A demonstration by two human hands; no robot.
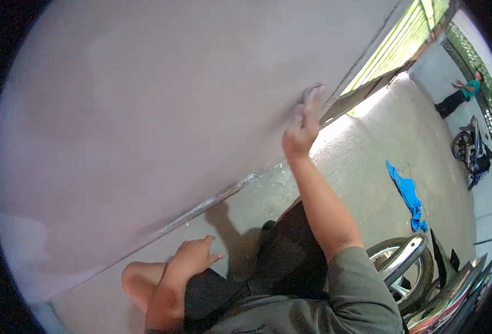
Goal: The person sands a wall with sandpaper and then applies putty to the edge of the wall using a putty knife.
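Observation:
A pale, smooth wall [162, 111] fills the upper left of the head view. My right hand [303, 127] is raised against it, close to its right edge, fingers stretched upward and pale as if dusty. A thin dark edge shows at the fingertips; what lies under the fingers is mostly hidden. My left hand [193, 257] is low, above my bent left leg near the knee, with thumb and forefinger apart and nothing in it. The wall's bottom edge [223, 193] runs just beyond this hand.
Close on my right stands a motorbike [407, 267], its wheel near my elbow. A blue cloth [406, 192] lies on the concrete floor [363, 172]. Farther off are a slatted gate [393, 53], a second motorbike [473, 153] and a person in a green top [468, 89].

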